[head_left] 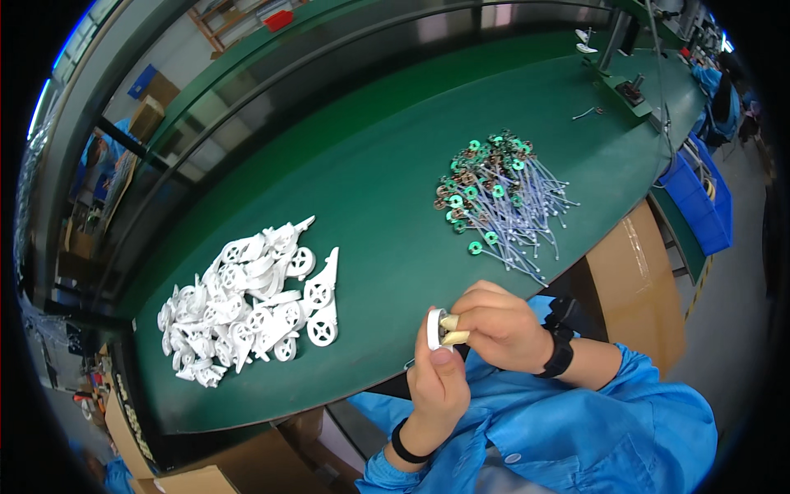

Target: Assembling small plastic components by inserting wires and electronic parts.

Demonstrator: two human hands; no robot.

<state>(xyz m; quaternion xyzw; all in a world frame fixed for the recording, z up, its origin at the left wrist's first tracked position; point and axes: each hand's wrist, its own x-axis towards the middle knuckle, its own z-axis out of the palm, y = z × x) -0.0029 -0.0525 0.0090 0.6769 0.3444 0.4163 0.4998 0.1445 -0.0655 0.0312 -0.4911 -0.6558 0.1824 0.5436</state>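
Just off the near edge of the green table, my left hand (439,389) grips a round white plastic housing (434,329) between thumb and fingers, its open side turned to the right. My right hand (504,328) reaches into that side with thumb and forefinger, both in cream finger cots. Whatever lies between those two fingertips is too small and covered to make out. On the table to the left is a heap of similar white housings (247,298), with spoked round ends and narrow tails. Farther off lies a pile of small green and copper-coloured rings with pale wires (504,202).
The green table (378,206) curves across the view, with a dark raised rail behind it. At the far right end stands a green metal fixture (629,92). A blue bin (699,198) and a cardboard box (638,284) are beyond the right edge.
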